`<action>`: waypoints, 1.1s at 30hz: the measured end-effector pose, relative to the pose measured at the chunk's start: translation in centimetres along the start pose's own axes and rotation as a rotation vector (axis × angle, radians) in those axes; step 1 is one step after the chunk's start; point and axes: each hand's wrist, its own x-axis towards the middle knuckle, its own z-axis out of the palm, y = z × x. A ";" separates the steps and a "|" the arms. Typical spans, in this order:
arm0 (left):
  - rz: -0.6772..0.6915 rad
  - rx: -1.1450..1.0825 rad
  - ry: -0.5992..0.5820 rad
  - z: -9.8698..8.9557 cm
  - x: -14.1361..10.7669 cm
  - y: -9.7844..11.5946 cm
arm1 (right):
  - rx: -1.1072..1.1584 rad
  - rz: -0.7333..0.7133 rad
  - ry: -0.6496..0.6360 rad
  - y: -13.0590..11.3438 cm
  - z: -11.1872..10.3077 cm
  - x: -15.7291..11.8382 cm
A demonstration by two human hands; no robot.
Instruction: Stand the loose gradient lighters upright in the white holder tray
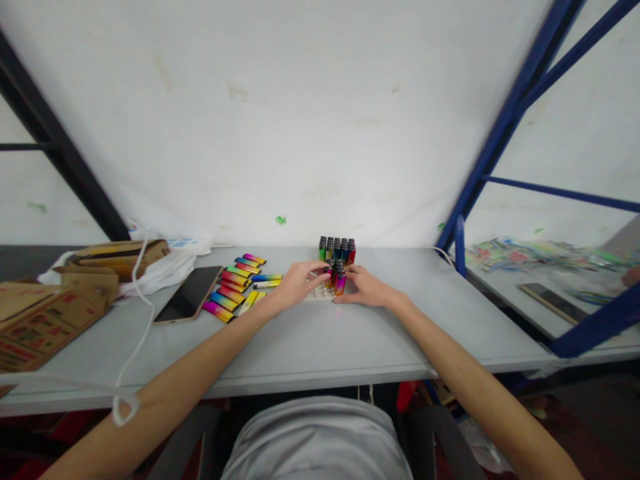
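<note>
Between my hands lies a white tray [319, 294] with holes, partly hidden by my fingers. Several lighters [337, 251] with black tops stand upright in rows at its back. A pink and orange lighter [341, 285] stands with others nearer the front. My left hand [296, 285] comes in from the left, thumb and fingertips closed on a lighter [328, 276] with a dark top. My right hand [369, 289] curves round the right end of the tray. Its thumb rests by the front corner and its fingertips are against the standing lighters; the exact contact is partly hidden.
Loose colourful lighters [235, 287] lie left of the tray, beside a phone [189, 295]. Cardboard boxes [47, 320] and a white cable [137, 340] occupy the far left. A blue metal frame [500, 147] rises at right; beyond it are another phone [554, 303] and blurred packets [530, 260].
</note>
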 end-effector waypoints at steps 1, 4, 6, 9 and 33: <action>0.000 0.009 -0.021 0.0 0.0 0.0 | -0.001 0.004 0.001 0.0 0.0 0.0; -0.005 0.035 -0.050 0.0 0.2 0.0 | 0.009 -0.004 0.001 -0.1 0.0 0.0; -0.029 0.018 -0.033 0.1 0.2 -0.1 | 0.015 -0.010 -0.002 -0.1 -0.1 0.0; -0.087 -0.058 0.011 0.3 0.2 -0.5 | 0.023 -0.014 0.000 -0.1 -0.1 0.0; -0.639 0.957 -0.038 -15.2 -1.6 -9.5 | 0.060 0.014 -0.024 0.2 -0.2 -0.2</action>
